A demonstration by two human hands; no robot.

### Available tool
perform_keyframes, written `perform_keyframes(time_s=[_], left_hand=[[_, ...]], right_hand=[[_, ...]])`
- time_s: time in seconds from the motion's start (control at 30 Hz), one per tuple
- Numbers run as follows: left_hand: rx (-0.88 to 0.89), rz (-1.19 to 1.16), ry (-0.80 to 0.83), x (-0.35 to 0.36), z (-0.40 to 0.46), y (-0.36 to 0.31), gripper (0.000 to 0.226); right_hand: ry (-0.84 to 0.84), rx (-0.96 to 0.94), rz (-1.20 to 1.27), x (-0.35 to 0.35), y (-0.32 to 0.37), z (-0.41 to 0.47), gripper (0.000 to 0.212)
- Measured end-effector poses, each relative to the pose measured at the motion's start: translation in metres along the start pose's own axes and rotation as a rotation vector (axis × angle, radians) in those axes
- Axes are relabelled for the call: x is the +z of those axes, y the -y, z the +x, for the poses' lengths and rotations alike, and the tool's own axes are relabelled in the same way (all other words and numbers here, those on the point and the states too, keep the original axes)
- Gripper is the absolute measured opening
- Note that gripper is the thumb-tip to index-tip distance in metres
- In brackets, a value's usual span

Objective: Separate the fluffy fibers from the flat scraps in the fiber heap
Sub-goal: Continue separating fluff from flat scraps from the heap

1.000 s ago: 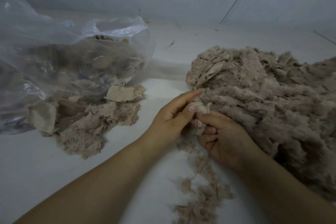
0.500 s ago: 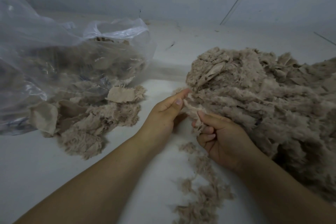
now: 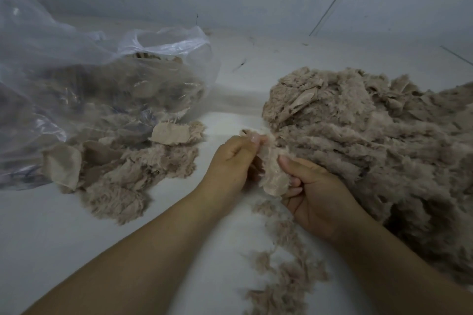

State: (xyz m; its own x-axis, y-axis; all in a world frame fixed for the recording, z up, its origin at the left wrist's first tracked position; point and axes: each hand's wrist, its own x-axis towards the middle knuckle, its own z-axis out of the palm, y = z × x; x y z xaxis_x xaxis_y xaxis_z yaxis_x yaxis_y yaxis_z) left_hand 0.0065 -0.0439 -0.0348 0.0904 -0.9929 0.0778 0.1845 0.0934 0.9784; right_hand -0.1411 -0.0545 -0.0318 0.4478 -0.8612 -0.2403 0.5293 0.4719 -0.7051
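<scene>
**Fiber heap on the right, a flat scrap pulled free between both hands**

The fiber heap (image 3: 378, 140) sits on the right side of the white surface (image 3: 51, 250), and against the frame half a second ago I see one clear change: a pale flat scrap (image 3: 272, 176) now hangs in plain view between my hands, drawn out from the heap's near-left edge, where before only a small tuft showed there.

Going left to right: the clear plastic bag (image 3: 76, 79) lies on its side at far left, its mouth facing the middle. Inside it I make out a dim mass of the same tan material, with flat pieces among the fluff; the plastic blurs the detail. Spilling from its mouth is a smaller pile (image 3: 128, 176) of fluffy clumps with a few flat pieces on top, unchanged since the earlier frames.

My left hand (image 3: 231, 161) has moved slightly, fingers curled, thumb and forefinger pinching the scrap's upper end. My right hand (image 3: 314, 197) holds the scrap's lower part, thumb pressed on top and fingers curled beneath. Its outer side lies against the heap.

Below the hands a trail of loose fluff (image 3: 284, 268) runs toward the bottom edge, as before.
</scene>
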Motion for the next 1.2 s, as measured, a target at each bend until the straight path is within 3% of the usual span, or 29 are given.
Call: perform_keyframes(time_s=[0.1,0.2,0.33,0.4,0.53,0.67,0.73,0.8,0.9,0.97,1.03,1.13,1.2], left_hand=[[0.090,-0.004,-0.007,0.001,-0.003,-0.004,0.032],[0.052,-0.047,0.014,0.003,-0.006,-0.003,0.018],[0.041,-0.100,-0.186,-0.006,0.002,0.001,0.028],[0.056,-0.092,-0.183,-0.008,0.004,0.002,0.026],[0.068,-0.068,0.129,-0.012,-0.002,0.001,0.008],[-0.091,-0.053,0.747,-0.028,-0.004,-0.010,0.046],[-0.110,0.077,0.846,-0.031,-0.005,-0.014,0.043],[-0.133,0.117,0.637,-0.026,-0.003,-0.013,0.034],[-0.115,-0.049,0.210,-0.008,-0.005,-0.004,0.038],[-0.064,-0.082,0.099,0.003,-0.007,0.000,0.037],[-0.061,-0.024,0.109,0.007,-0.009,-0.001,0.039],[-0.123,0.196,0.224,-0.001,-0.006,-0.003,0.042],[-0.172,0.249,0.326,-0.007,-0.003,-0.003,0.040]], right_hand=[[0.029,0.012,-0.051,-0.003,0.000,0.000,0.017],[0.055,0.024,-0.094,-0.003,-0.002,0.001,0.024],[0.004,0.018,-0.023,-0.002,0.000,0.001,0.023],[-0.025,0.007,0.028,-0.001,0.001,0.002,0.024],[-0.091,0.000,0.064,0.001,0.002,0.001,0.017],[-0.102,0.002,0.054,0.001,0.001,0.001,0.019],[-0.101,-0.002,0.031,0.001,0.001,0.001,0.017],[-0.092,0.000,0.041,0.002,0.001,0.001,0.014],[-0.069,0.011,0.092,0.001,0.003,0.000,0.014],[-0.062,0.007,0.084,-0.001,0.003,0.000,0.012],[-0.054,0.016,0.079,-0.002,0.002,0.001,0.014],[-0.046,0.023,0.091,0.000,0.002,0.002,0.048],[-0.037,0.053,0.028,-0.001,0.003,0.000,0.056]])
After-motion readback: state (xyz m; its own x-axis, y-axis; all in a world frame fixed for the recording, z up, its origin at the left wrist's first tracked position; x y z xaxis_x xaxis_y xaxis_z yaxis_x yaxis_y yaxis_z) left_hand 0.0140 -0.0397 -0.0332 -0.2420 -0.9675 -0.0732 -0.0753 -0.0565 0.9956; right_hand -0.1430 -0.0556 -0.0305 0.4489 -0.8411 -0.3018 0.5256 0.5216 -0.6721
